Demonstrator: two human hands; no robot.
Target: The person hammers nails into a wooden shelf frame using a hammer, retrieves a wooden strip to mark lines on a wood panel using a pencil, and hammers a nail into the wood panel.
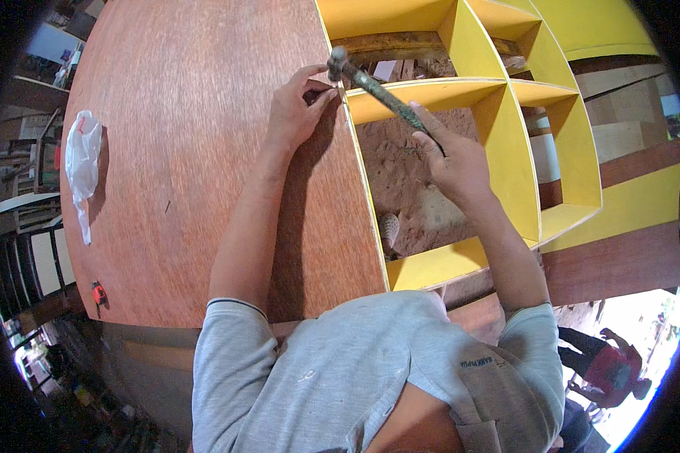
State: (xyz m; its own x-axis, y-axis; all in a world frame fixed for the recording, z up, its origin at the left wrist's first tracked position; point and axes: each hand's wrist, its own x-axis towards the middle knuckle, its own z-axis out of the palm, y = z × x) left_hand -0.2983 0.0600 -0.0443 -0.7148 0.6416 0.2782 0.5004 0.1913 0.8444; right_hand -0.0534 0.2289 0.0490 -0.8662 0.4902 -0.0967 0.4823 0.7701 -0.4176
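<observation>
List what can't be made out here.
- Anything pinched in the left hand: head view, too small to tell beside the hammer.
- Handle's gripped part: head view, covered by the right hand.
- Contents, if any, of the white bag: head view, hidden by its folds.
- Red thing: head view, too small to identify.

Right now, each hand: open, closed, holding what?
Left hand: fingers curled at the edge of the panel; can't tell if it pinches anything.
Right hand: closed, holding the hammer by its handle.
</observation>
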